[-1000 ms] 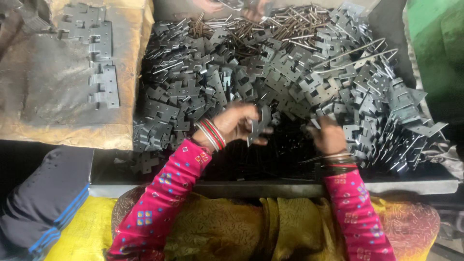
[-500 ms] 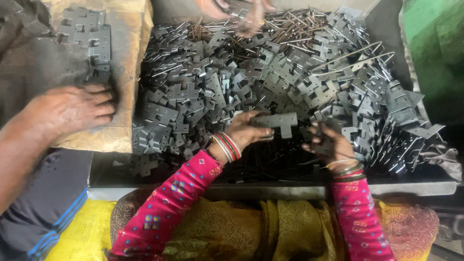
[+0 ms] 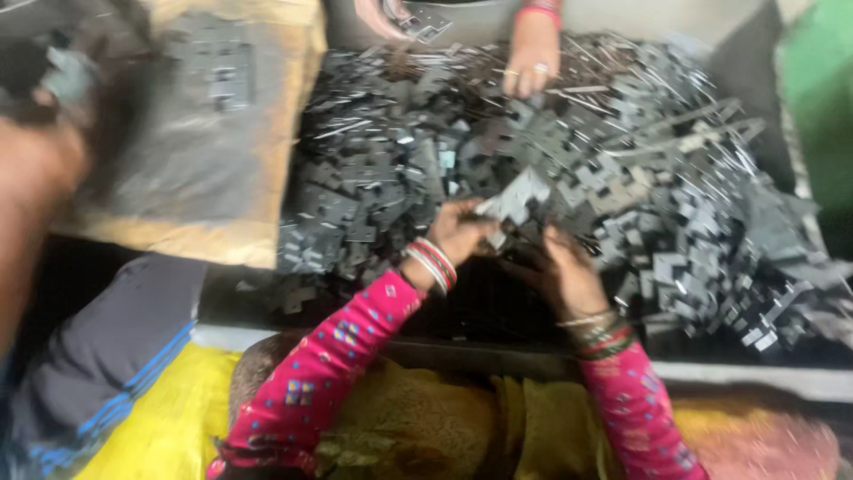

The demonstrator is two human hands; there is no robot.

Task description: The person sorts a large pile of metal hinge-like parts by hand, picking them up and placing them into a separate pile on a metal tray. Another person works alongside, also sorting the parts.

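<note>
Head view, looking down: the left hand point(image 3: 462, 233) holds a flat grey metal plate point(image 3: 518, 197) above the near edge of a big heap of metal pieces point(image 3: 569, 178); its fingers are closed on the plate's lower left corner, thumb on top; the plate is stepped along its edge, dull grey with a paler sheen on its upper face, and its long axis runs from lower left to upper right, tilted up away from the person; the picture is blurred, so any holes or finer cuts in it cannot be told; the right hand point(image 3: 564, 271) sits just beside and below the plate, palm turned down over the dark gap at the heap's near side, fingers bent, and whether they grip anything cannot be told; both wrists carry bangles above pink patterned sleeves point(image 3: 329, 364). The heap is of like grey stepped plates mixed with thin metal rods, lying every way inside a grey tray point(image 3: 755, 373). To the left lies a brown cardboard sheet point(image 3: 267, 178), rectangular, with a dark sheet and a few plates laid flat on it; no label shows on it. At the far side another person's hand point(image 3: 531, 53) rests on the heap; a blurred arm point(image 3: 35, 178) crosses the left edge.
</note>
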